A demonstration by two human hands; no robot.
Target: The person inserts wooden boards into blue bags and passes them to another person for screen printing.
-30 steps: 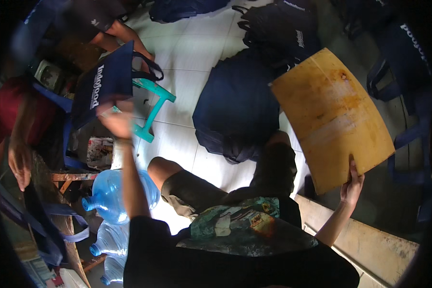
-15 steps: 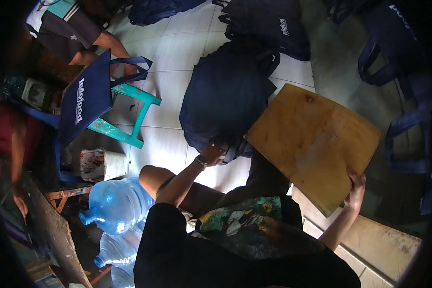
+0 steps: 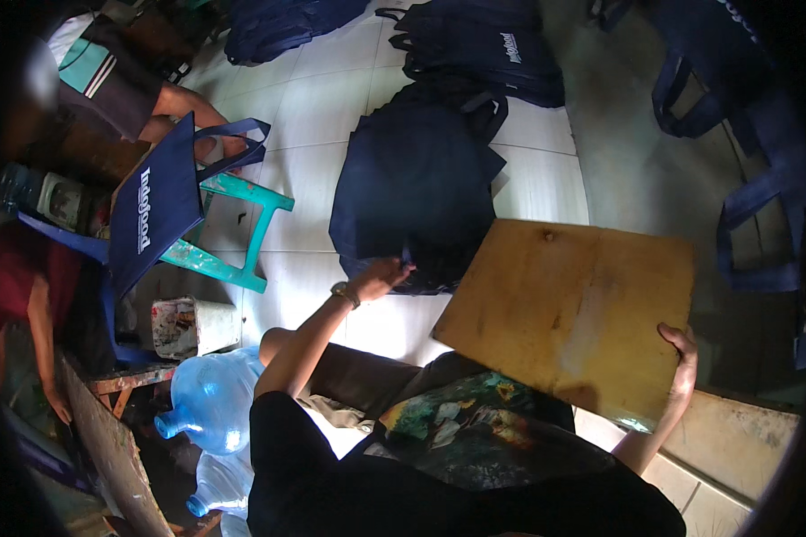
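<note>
A pile of navy cloth bags (image 3: 412,192) lies on the tiled floor before me. At its near edge the closed fingers of my left hand (image 3: 381,279), with a watch on the wrist, pinch a bit of dark fabric; whether it is a handle or the bag's edge I cannot tell. A flat, stained wooden board (image 3: 582,309) is tilted over my right thigh. My right hand (image 3: 681,358) grips its right edge, thumb on top and fingers hidden beneath.
A navy bag (image 3: 157,201) rests on a green stool (image 3: 264,215) at the left, near two other people. Below are a paint-stained bucket (image 3: 192,327), blue water jugs (image 3: 213,398) and a wooden plank (image 3: 116,447). More navy bags (image 3: 479,49) lie at the back; others (image 3: 761,233) are at the right.
My right hand has turned the board and brought it slightly nearer me. My left hand has shifted a little left and up, still at the bag pile's near edge.
</note>
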